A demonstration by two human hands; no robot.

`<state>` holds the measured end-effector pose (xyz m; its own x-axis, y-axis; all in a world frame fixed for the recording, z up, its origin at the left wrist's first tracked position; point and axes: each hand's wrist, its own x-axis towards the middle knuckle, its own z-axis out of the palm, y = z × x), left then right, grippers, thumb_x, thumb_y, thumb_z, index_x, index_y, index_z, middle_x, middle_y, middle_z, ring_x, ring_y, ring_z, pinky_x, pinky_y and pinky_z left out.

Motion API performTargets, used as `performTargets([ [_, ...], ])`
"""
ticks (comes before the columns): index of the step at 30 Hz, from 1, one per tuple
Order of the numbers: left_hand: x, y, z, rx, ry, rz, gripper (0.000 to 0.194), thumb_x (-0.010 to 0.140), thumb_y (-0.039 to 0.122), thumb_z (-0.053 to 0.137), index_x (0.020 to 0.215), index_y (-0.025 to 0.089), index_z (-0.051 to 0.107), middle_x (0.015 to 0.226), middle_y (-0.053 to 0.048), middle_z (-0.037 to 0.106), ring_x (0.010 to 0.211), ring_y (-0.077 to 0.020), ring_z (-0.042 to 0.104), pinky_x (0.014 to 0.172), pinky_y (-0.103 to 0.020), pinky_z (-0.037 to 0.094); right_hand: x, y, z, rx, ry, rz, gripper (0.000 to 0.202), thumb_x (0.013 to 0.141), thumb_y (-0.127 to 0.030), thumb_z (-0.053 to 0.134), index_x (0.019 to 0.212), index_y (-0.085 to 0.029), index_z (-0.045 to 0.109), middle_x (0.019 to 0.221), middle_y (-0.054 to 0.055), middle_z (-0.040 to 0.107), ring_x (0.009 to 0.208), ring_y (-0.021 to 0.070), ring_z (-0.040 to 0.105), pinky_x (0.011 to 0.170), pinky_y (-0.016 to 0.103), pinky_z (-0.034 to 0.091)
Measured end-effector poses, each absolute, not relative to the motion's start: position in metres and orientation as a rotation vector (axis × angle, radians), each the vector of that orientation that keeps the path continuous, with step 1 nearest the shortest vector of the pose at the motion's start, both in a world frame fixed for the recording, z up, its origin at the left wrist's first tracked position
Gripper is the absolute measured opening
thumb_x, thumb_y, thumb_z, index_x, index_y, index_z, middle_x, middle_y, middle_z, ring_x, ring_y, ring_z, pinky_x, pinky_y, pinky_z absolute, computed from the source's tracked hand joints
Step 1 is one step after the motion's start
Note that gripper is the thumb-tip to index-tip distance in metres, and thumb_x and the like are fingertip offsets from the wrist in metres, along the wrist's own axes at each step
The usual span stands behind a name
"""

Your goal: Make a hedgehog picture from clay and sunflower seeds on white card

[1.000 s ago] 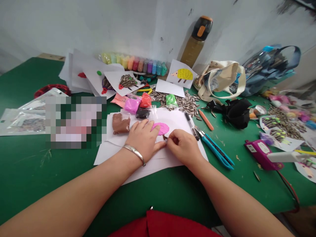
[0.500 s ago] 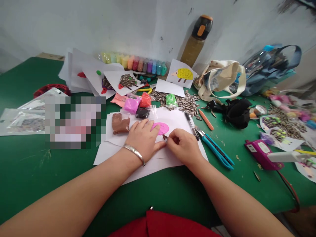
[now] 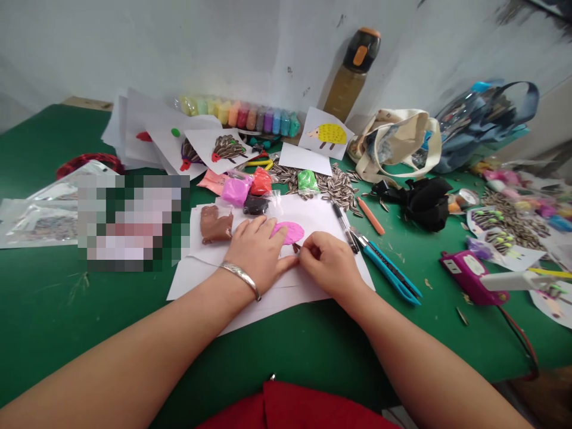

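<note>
1. Green felt table (image 3: 53,310) stands against a pale wall and carries white paper sheets (image 3: 313,217).
2. Left hand (image 3: 259,253) lies flat and open on the paper, touching the flat pink clay oval (image 3: 291,231).
3. Right hand (image 3: 328,265) pinches a small dark sunflower seed (image 3: 295,247) at the oval's lower edge.
4. Loose striped sunflower seeds (image 3: 333,185) lie behind.

The table (image 3: 67,310) is covered in dark green. On it lies white paper (image 3: 313,286) bearing a flat pink clay patch (image 3: 290,231). To its left sits a brown clay lump (image 3: 215,223); just beyond are magenta (image 3: 236,190), red (image 3: 260,182), black (image 3: 255,205) and bright green (image 3: 307,180) clay packets. The heap of seeds (image 3: 333,185) is striped black and pale. Far back, a white card (image 3: 325,140) shows a yellow hedgehog, apparently dotted. The cutter (image 3: 388,271) to the right is teal.
</note>
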<state>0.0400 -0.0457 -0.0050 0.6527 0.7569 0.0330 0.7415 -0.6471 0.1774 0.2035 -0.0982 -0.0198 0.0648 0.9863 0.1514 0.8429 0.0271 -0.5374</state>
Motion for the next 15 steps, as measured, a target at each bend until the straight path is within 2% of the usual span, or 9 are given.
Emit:
performTargets([
  [8, 0.04, -0.046, -0.007, 2.714, 1.245, 0.187, 0.051, 0.086, 0.052, 0.06, 0.12, 0.013, 0.061, 0.129, -0.017, 0.057, 0.12, -0.034, 0.049, 0.101, -0.049, 0.038, 0.205, -0.097, -0.018, -1.847, -1.8, 0.448, 0.009, 0.077, -0.02, 0.054, 0.068, -0.021, 0.054, 0.068, -0.001, 0.06, 0.065, 0.0152, 0.053, 0.063, 0.028, 0.036],
  [15, 0.04, -0.046, -0.005, 2.692, 1.245, 0.145, 0.055, 0.086, 0.053, 0.06, 0.123, 0.012, 0.06, 0.132, -0.017, 0.055, 0.124, -0.0359, 0.046, 0.103, -0.052, 0.037, 0.216, -0.098, -0.016, -1.743, -1.641, 0.518, 0.011, 0.086, -0.022, 0.051, 0.076, -0.021, 0.056, 0.072, -0.002, 0.059, 0.065, 0.0131, 0.052, 0.063, 0.026, 0.039],
])
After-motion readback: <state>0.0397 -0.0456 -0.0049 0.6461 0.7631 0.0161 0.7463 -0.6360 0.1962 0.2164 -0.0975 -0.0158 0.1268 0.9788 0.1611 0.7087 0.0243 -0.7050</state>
